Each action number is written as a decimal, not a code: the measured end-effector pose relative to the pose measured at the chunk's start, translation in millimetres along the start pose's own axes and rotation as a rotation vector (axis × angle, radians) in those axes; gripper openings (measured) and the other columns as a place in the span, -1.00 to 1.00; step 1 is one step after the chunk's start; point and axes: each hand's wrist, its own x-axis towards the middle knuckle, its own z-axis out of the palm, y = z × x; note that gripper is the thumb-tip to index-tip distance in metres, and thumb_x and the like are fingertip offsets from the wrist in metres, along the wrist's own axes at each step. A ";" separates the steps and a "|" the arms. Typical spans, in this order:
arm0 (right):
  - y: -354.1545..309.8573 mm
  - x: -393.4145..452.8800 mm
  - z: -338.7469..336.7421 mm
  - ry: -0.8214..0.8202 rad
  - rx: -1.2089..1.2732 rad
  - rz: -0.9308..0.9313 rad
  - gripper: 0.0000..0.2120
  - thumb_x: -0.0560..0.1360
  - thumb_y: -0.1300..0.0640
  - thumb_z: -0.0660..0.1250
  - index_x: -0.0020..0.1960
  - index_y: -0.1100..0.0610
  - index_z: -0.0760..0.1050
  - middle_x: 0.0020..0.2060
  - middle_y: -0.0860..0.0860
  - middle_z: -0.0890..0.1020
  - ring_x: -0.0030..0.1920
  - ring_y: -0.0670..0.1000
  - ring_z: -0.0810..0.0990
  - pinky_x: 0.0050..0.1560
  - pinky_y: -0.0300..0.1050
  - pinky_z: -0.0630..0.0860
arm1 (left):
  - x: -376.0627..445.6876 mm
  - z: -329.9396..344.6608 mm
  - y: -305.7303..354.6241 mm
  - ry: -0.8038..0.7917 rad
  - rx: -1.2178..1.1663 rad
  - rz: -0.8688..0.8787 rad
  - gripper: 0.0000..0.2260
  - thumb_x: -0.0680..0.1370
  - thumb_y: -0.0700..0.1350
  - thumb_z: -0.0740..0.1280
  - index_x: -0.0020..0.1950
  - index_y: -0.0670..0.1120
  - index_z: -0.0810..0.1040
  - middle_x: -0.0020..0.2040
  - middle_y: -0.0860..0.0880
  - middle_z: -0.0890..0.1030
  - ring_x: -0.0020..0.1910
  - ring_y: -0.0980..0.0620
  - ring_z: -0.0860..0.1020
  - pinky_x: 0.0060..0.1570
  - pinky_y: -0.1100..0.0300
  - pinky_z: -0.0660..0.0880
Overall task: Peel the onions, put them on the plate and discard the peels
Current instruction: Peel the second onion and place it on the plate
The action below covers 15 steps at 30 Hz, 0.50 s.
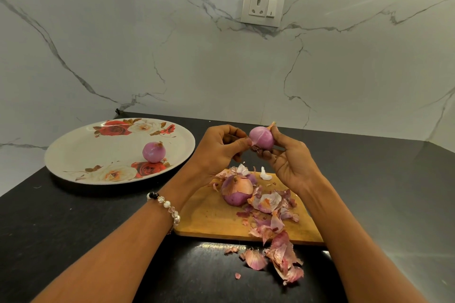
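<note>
My right hand (286, 162) holds a small purple onion (261, 138) up above the wooden cutting board (211, 216). My left hand (221, 146) pinches a bit of skin at the onion's lower left. A peeled onion (154, 152) rests on the floral plate (81, 152) at the left. Another onion (236, 190) with patches of dry skin lies on the board. Loose peels (273, 206) cover the board's right side, and more peels (283, 258) have spilled onto the black counter in front.
The black counter (73, 224) runs to a white marble wall at the back. A wall socket with a switch (263, 6) is mounted above the board. A bead bracelet (165, 205) is on my left wrist.
</note>
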 end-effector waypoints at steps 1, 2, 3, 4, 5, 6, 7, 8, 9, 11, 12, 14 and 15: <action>-0.1 -0.7 1.1 -0.008 -0.005 -0.007 -0.71 0.60 0.12 0.30 0.12 0.36 0.55 -0.03 0.32 0.60 -0.32 0.09 0.64 -0.45 -0.26 0.55 | 0.3 -0.5 -0.6 0.017 -0.014 -0.032 -0.90 0.48 -0.18 0.42 -0.02 -0.12 0.57 -0.24 -0.05 0.62 -0.37 0.12 0.58 -0.34 0.28 0.55; 0.0 -1.3 1.9 -0.016 -0.014 -0.015 -0.74 0.61 0.14 0.29 0.08 0.36 0.55 -0.07 0.31 0.61 -0.34 0.08 0.65 -0.44 -0.26 0.56 | 0.8 -1.0 -2.2 0.037 -0.003 -0.047 -0.88 0.49 -0.19 0.43 0.01 -0.13 0.58 -0.22 -0.06 0.63 -0.35 0.11 0.58 -0.34 0.28 0.55; 0.5 -1.3 2.7 -0.023 -0.029 -0.022 -0.76 0.61 0.15 0.28 0.05 0.35 0.55 -0.10 0.29 0.62 -0.34 0.08 0.65 -0.43 -0.25 0.57 | 1.3 -1.2 -4.4 0.058 0.052 -0.036 -0.87 0.49 -0.18 0.42 0.03 -0.13 0.60 -0.21 -0.05 0.64 -0.33 0.10 0.58 -0.34 0.27 0.55; 1.2 -0.8 2.7 -0.029 -0.049 -0.029 -0.77 0.61 0.16 0.28 0.04 0.35 0.55 -0.11 0.29 0.63 -0.32 0.09 0.66 -0.40 -0.23 0.59 | 1.7 -0.6 -6.6 0.078 0.142 -0.003 -0.87 0.50 -0.17 0.42 0.03 -0.14 0.62 -0.22 -0.03 0.64 -0.33 0.09 0.58 -0.33 0.27 0.54; 2.2 -0.3 2.6 -0.035 -0.075 -0.033 -0.76 0.62 0.16 0.27 0.06 0.36 0.54 -0.10 0.30 0.63 -0.31 0.10 0.68 -0.37 -0.21 0.61 | 1.7 0.4 -8.8 0.096 0.229 0.034 -0.89 0.50 -0.16 0.41 0.00 -0.13 0.65 -0.25 0.01 0.63 -0.33 0.10 0.57 -0.33 0.27 0.54; 3.4 0.6 2.3 -0.038 -0.099 -0.035 -0.76 0.62 0.16 0.27 0.08 0.37 0.54 -0.08 0.31 0.64 -0.29 0.10 0.69 -0.34 -0.20 0.63 | 1.4 1.3 -10.1 0.111 0.291 0.063 -0.91 0.51 -0.16 0.40 -0.04 -0.12 0.66 -0.29 0.04 0.61 -0.34 0.11 0.56 -0.32 0.28 0.53; 4.4 1.2 2.1 -0.041 -0.115 -0.036 -0.74 0.62 0.16 0.27 0.10 0.38 0.53 -0.07 0.31 0.64 -0.29 0.10 0.70 -0.32 -0.19 0.64 | 1.1 2.1 -10.8 0.120 0.329 0.078 -0.92 0.51 -0.16 0.39 -0.07 -0.12 0.67 -0.31 0.06 0.59 -0.34 0.11 0.55 -0.32 0.29 0.51; 5.2 1.7 2.1 -0.045 -0.125 -0.035 -0.73 0.63 0.16 0.26 0.12 0.39 0.53 -0.05 0.31 0.64 -0.28 0.09 0.70 -0.32 -0.19 0.65 | 0.7 2.5 -11.0 0.124 0.352 0.085 -0.90 0.52 -0.16 0.37 -0.07 -0.13 0.67 -0.32 0.07 0.58 -0.34 0.11 0.54 -0.32 0.30 0.50; 5.8 2.2 1.9 -0.048 -0.130 -0.034 -0.72 0.63 0.16 0.26 0.14 0.40 0.52 -0.04 0.32 0.64 -0.28 0.09 0.71 -0.32 -0.19 0.64 | 0.7 2.0 -10.7 0.121 0.367 0.087 -0.89 0.53 -0.17 0.35 -0.07 -0.14 0.68 -0.32 0.06 0.58 -0.33 0.11 0.54 -0.32 0.31 0.48; 5.0 3.4 0.8 -0.047 -0.127 -0.037 -0.73 0.63 0.16 0.25 0.13 0.39 0.53 -0.01 0.31 0.63 -0.26 0.08 0.70 -0.33 -0.20 0.64 | 0.4 -0.3 -9.4 0.096 0.383 0.086 -0.85 0.55 -0.19 0.30 -0.01 -0.13 0.68 -0.28 0.06 0.60 -0.33 0.13 0.52 -0.33 0.36 0.43; 3.6 3.9 -0.4 -0.041 -0.115 -0.040 -0.74 0.63 0.16 0.25 0.10 0.37 0.53 -0.03 0.30 0.63 -0.27 0.07 0.70 -0.33 -0.20 0.63 | 0.2 -1.4 -9.2 0.076 0.390 0.084 -0.82 0.57 -0.20 0.28 0.06 -0.11 0.67 -0.22 0.06 0.62 -0.31 0.16 0.52 -0.32 0.41 0.42; -0.4 5.1 -3.4 -0.026 -0.078 -0.048 -0.75 0.63 0.14 0.25 0.07 0.34 0.54 -0.07 0.27 0.64 -0.27 0.07 0.69 -0.33 -0.21 0.63 | -0.2 -1.8 -10.5 0.042 0.405 0.081 -0.76 0.59 -0.20 0.23 0.19 -0.09 0.62 0.00 0.01 0.66 -0.19 0.18 0.54 -0.20 0.43 0.48; -2.0 5.8 -4.8 -0.022 -0.065 -0.051 -0.75 0.63 0.13 0.25 0.07 0.33 0.54 -0.08 0.27 0.64 -0.25 0.08 0.69 -0.32 -0.21 0.63 | -0.3 -1.2 -11.3 0.041 0.415 0.075 -0.75 0.60 -0.19 0.23 0.23 -0.09 0.59 0.10 -0.02 0.65 -0.12 0.17 0.54 -0.11 0.38 0.51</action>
